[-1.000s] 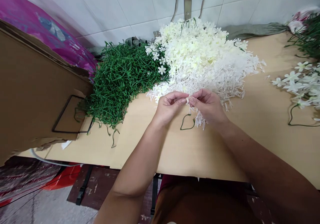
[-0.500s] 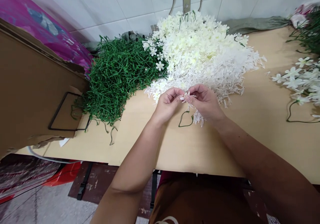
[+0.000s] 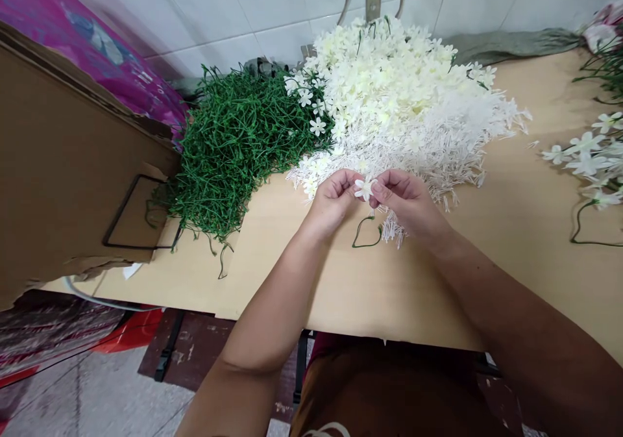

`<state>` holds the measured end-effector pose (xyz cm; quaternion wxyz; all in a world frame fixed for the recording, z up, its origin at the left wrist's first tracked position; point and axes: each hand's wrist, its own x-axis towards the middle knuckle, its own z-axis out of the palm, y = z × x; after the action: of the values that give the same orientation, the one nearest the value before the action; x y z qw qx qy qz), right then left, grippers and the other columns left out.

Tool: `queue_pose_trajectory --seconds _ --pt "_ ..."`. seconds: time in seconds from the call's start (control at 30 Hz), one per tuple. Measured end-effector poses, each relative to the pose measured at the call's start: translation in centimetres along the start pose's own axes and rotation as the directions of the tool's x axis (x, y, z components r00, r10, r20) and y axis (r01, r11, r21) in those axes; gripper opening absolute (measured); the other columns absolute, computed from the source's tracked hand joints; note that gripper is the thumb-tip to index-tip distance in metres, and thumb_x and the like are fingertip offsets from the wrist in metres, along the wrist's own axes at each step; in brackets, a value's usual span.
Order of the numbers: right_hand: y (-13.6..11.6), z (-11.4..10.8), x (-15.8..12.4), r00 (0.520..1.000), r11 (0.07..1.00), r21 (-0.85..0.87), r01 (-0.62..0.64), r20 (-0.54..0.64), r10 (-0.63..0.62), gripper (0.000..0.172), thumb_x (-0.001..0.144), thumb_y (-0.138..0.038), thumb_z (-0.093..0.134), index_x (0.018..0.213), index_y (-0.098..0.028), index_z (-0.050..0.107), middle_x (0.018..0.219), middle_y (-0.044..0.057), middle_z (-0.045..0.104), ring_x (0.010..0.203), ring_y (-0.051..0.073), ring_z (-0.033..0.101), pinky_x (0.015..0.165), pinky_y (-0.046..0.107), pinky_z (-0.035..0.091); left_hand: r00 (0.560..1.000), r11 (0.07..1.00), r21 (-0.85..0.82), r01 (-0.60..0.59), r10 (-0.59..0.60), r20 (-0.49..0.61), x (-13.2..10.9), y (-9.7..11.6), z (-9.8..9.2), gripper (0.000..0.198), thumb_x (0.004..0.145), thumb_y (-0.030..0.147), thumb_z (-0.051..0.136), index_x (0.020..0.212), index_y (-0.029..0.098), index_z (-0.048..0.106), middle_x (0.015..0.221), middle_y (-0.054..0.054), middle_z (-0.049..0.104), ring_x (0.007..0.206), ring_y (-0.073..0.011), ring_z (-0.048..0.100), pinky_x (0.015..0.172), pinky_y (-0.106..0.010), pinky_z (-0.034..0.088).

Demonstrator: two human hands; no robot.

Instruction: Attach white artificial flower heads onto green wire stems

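Between my two hands is a small white artificial flower [image 3: 364, 189], its petals facing up toward me. My left hand [image 3: 335, 198] pinches it from the left, thumb and fingertips together. From the right, my right hand [image 3: 402, 198] closes its thumb and fingers at the flower's edge. Just below them, a bent green stem [image 3: 366, 245] lies on the table. A few white stamen pieces [image 3: 392, 228] sit beside that stem, partly under my right hand. Past my fingers spreads a heap of white stamens [image 3: 452, 145], with a mound of cream-white flower heads [image 3: 384, 76] behind it.
A tangled pile of green stems [image 3: 243, 145] lies to the left, near a cardboard box [image 3: 73, 145] and a black wire frame [image 3: 131, 213]. Assembled white flowers [image 3: 586, 154] lie at the right of the table [image 3: 272, 268]. A tiled wall [image 3: 204, 15] stands behind.
The flower between my fingers has turned from edge-on to showing its open face. My hands stay close together at nearly the same spot; the view has shifted slightly.
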<state>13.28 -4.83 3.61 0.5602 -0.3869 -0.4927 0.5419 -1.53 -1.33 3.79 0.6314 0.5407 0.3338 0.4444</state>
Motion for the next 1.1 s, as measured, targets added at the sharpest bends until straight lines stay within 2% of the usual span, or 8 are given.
queue_pose_trajectory --seconds 0.17,0.33,0.5,0.63,0.77,0.93,1.0,1.1 --pt "0.2 0.3 0.1 0.997 0.997 0.041 -0.060 0.048 0.058 0.046 0.063 -0.057 0.084 0.073 -0.021 0.056 0.064 -0.003 0.059 0.059 0.010 0.053 0.057 0.026 0.045 0.998 1.000 -0.014 0.008 -0.009 -0.069 0.2 0.1 -0.2 0.047 0.055 0.055 0.087 0.069 0.019 0.061 0.061 0.003 0.060 0.056 -0.0094 0.053 0.057 -0.024 0.044" --pt "0.3 0.5 0.2 0.994 0.997 -0.030 -0.065 0.090 0.068 0.047 0.060 -0.058 0.084 0.070 -0.020 0.058 0.060 -0.004 0.053 0.057 0.009 0.047 0.052 0.025 0.039 0.999 1.000 0.016 -0.002 0.002 -0.036 0.2 -0.1 0.1 0.050 0.056 0.059 0.084 0.070 0.019 0.058 0.064 0.004 0.060 0.056 -0.0094 0.054 0.058 -0.024 0.046" --pt "0.1 0.1 0.0 0.997 0.999 -0.029 -0.041 0.071 0.043 0.046 0.066 -0.060 0.080 0.068 -0.020 0.056 0.060 -0.003 0.055 0.058 0.009 0.050 0.055 0.025 0.043 0.999 0.999 -0.010 -0.041 0.040 -0.016 0.3 -0.7 0.0 0.043 0.064 0.052 0.083 0.074 0.019 0.057 0.064 0.003 0.059 0.059 -0.0099 0.055 0.061 -0.025 0.046" --pt "0.3 0.3 0.0 0.998 0.998 -0.048 -0.043 0.041 0.045 0.050 0.068 -0.064 0.077 0.071 -0.022 0.050 0.059 -0.004 0.054 0.054 0.009 0.052 0.052 0.025 0.045 0.999 1.000 -0.021 -0.004 0.005 0.052 0.3 -1.0 -0.1 0.044 0.066 0.054 0.081 0.075 0.019 0.056 0.062 0.004 0.057 0.054 -0.0104 0.054 0.060 -0.028 0.046" --pt "0.6 0.2 0.2 1.000 0.998 -0.056 -0.012 -0.012 0.012 0.049 0.066 -0.060 0.080 0.076 -0.021 0.052 0.060 -0.005 0.053 0.050 0.008 0.050 0.046 0.024 0.042 1.000 0.995 0.095 -0.025 0.024 0.010 0.4 -1.2 0.0 0.037 0.070 0.047 0.080 0.072 0.019 0.056 0.064 0.003 0.056 0.062 -0.0101 0.052 0.064 -0.026 0.043" --pt "0.3 -0.4 0.4 0.998 0.997 -0.078 0.009 -0.067 -0.014 0.045 0.061 -0.051 0.087 0.070 -0.019 0.056 0.055 -0.006 0.052 0.047 0.007 0.047 0.043 0.023 0.037 0.997 0.972 0.223 -0.075 0.077 -0.003 0.0 -0.5 -0.1 0.030 0.073 0.042 0.078 0.073 0.019 0.058 0.068 0.001 0.057 0.065 -0.0109 0.049 0.064 -0.026 0.039" --pt "0.0 -0.6 0.5 0.997 0.999 -0.044 0.011 -0.074 -0.015 0.047 0.058 -0.052 0.088 0.068 -0.019 0.056 0.054 -0.006 0.052 0.045 0.006 0.046 0.043 0.022 0.038 0.996 0.932 0.356 -0.062 0.035 0.082 -0.4 0.2 -0.4 0.026 0.073 0.037 0.078 0.073 0.019 0.059 0.067 0.002 0.055 0.062 -0.0107 0.045 0.061 -0.026 0.035" --pt "-0.5 -0.9 0.4 0.999 0.999 0.040 -0.027 -0.025 0.028 0.049 0.056 -0.055 0.087 0.068 -0.020 0.055 0.055 -0.007 0.053 0.045 0.006 0.049 0.043 0.021 0.043 0.969 0.768 0.638 -0.048 -0.119 0.217 -1.1 1.0 -0.8 0.024 0.066 0.028 0.081 0.067 0.019 0.059 0.064 0.002 0.053 0.059 -0.0114 0.041 0.058 -0.026 0.029"
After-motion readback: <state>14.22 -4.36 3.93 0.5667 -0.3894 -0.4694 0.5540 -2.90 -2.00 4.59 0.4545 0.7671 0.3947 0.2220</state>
